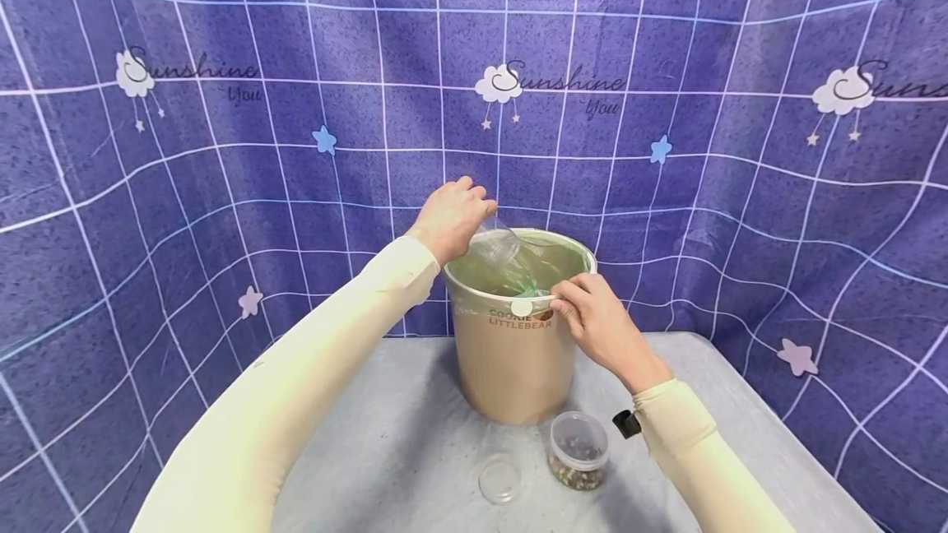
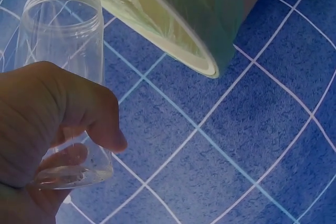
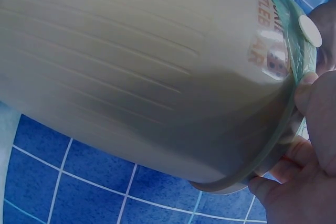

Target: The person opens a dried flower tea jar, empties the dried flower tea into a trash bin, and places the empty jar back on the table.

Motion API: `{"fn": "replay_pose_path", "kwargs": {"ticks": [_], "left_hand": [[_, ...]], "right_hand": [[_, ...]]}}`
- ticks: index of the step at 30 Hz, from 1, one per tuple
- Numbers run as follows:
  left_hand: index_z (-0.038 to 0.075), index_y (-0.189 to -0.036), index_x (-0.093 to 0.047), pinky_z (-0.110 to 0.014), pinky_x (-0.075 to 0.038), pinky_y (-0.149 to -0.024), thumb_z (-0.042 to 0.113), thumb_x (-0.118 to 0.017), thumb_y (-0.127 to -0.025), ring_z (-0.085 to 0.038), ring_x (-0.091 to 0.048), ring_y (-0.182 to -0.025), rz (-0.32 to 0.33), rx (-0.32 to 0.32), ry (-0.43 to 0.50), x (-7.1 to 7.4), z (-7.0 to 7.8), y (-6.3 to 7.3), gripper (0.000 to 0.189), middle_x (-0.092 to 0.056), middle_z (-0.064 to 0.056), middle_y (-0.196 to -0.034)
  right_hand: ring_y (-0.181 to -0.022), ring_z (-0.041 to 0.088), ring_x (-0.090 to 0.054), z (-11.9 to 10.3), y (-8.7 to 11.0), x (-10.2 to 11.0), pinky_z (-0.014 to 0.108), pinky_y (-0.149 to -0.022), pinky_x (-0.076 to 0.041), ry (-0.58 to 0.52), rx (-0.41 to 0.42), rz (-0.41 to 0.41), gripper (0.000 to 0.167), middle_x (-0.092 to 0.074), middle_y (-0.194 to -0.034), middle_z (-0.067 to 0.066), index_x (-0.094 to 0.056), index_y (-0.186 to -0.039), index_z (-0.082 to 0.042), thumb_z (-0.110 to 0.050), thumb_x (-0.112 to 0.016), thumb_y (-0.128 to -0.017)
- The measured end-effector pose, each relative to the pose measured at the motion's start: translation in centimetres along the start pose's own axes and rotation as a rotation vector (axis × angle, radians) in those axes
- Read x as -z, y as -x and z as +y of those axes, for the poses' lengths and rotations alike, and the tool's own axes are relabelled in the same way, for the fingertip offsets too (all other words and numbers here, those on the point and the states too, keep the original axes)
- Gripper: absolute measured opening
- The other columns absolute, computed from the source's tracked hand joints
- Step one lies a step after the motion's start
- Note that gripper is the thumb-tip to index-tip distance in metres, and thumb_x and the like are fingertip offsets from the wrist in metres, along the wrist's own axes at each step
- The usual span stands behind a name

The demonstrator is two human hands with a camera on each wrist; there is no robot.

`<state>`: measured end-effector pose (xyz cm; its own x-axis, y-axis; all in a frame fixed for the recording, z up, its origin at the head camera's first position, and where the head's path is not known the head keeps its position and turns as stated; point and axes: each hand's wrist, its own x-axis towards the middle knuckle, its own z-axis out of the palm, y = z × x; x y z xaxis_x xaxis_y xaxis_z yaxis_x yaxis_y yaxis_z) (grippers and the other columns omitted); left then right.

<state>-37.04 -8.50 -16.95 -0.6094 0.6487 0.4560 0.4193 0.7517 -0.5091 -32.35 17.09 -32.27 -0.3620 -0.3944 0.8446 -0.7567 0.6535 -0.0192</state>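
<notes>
My left hand (image 1: pixel 455 219) grips a clear plastic jar (image 1: pixel 494 245), tipped with its mouth over a beige trash bin (image 1: pixel 511 368). In the left wrist view the jar (image 2: pixel 63 51) has a threaded mouth without a lid, and a few small dark specks cling near its base. Thin green bag film (image 1: pixel 555 261) lines the bin and folds over its white rim. At the front right of that rim my right hand (image 1: pixel 596 315) pinches the edge, thumb outside. In the right wrist view the bin's ribbed wall (image 3: pixel 131 66) fills most of the picture.
In front of the bin, a clear tub (image 1: pixel 578 451) holds a layer of mixed small bits. Beside it lies a round clear lid (image 1: pixel 499 479) on the grey tabletop (image 1: pixel 385 434). A blue gridded cloth (image 1: pixel 400 122) hangs behind and at both sides.
</notes>
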Motion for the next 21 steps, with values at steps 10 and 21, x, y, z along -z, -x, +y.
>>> {"fn": "replay_pose_path", "kwargs": {"ticks": [10,21], "left_hand": [[0.009,-0.114,-0.070,-0.045,-0.052,-0.088,0.003,-0.081,-0.070,-0.033,-0.062,-0.101,0.040,0.073,0.042,0.2,-0.6,1.3,0.046,-0.070,-0.011,-0.106],[0.005,-0.113,-0.063,-0.047,-0.055,-0.084,0.014,-0.085,-0.067,-0.035,-0.062,-0.095,0.096,0.213,0.150,0.4,-0.9,3.8,0.052,-0.069,-0.013,-0.101]], "right_hand": [[-0.094,0.033,-0.057,0.3,-0.2,-0.2,0.046,-0.085,-0.047,0.001,0.001,-0.004,0.005,-0.062,-0.095,0.009,-0.069,-0.095,-0.011,-0.012,-0.073,-0.094],[-0.095,0.034,-0.057,0.4,-0.1,-0.2,0.047,-0.085,-0.047,-0.007,-0.004,0.000,0.006,-0.062,-0.096,0.009,-0.069,-0.096,-0.012,-0.012,-0.073,-0.093]]}}
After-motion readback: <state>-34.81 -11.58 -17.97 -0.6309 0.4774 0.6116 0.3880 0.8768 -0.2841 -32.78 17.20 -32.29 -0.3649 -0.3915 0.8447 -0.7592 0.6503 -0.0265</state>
